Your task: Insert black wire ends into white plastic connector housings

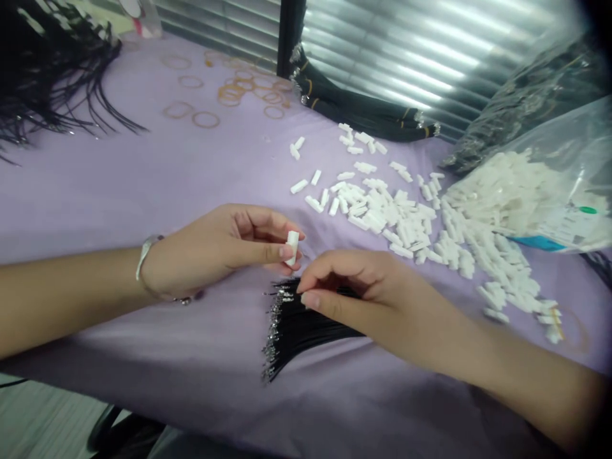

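My left hand (229, 245), a bracelet on its wrist, pinches a small white plastic connector housing (292, 247) upright between thumb and fingers. Just right of it and slightly lower, my right hand (354, 293) has thumb and forefinger pinched together. Whatever lies between those two fingertips is too small to make out. Below them a bundle of black wires (310, 328) rests on the cloth, its silvery crimped ends fanned to the left. Part of the bundle is hidden behind my right hand. Loose white housings (377, 207) lie in a heap beyond my hands.
A clear plastic bag (540, 185) of white housings spills out at the right. Rubber bands (239, 89) lie scattered at the back of the purple tablecloth (143, 172). Black wires (52, 70) hang in at the upper left; banded wire bundles (358, 111) lie by the blinds.
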{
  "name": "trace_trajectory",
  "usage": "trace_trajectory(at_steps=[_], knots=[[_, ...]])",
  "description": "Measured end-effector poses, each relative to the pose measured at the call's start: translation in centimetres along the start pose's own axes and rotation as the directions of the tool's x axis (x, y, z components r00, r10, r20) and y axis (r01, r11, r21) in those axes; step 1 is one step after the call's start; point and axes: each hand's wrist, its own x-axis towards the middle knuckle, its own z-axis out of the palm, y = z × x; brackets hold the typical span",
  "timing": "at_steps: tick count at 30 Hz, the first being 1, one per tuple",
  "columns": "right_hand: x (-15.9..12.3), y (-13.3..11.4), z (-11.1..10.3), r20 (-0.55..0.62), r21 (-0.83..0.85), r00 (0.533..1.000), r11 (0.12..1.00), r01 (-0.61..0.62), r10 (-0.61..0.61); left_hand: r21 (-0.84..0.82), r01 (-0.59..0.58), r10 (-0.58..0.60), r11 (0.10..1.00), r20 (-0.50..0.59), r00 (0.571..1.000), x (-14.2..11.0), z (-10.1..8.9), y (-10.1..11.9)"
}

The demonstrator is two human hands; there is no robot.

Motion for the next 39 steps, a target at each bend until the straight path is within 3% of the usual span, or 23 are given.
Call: trace_trajectory(at_steps=[4,12,20,28,34,39], knots=[[0.5,0.0,-0.3,-0.004,0.151,0.992,0.981,-0.120,0.122,-0.119,0.045,-0.042,0.992,0.026,0.999,0.0,0.0,-0.1],[0.8,-0.1,-0.9,-0.161,-0.092,0.987,0.995,-0.044,0.029,-0.135,0.106,-0.101,0.985,0.037,0.994,-0.1,0.2,0.2],[1.5,0.5,-1.3,-0.168,-0.222,0.986,0.975,-0.015,-0.023,-0.083,0.117,-0.111,0.990,0.075,0.991,0.1,0.1,0.7],[1.4,1.4,-1.7,-0.166,-0.054,0.986,0.999,-0.005,-0.004,-0.046,0.120,-0.117,0.992,0.050,0.992,0.2,0.2,0.6],[1.5,1.7,-2.3,-0.093,-0.009,0.994,0.998,-0.062,0.061,0.002,0.128,-0.128,0.992,-0.025,0.991,0.1,0.6,1.5],[1.2,2.6,-2.7,-0.091,0.219,0.996,0.976,0.008,0.013,0.013,0.068,-0.068,0.998,-0.046,0.997,0.3,1.7,2.4]])
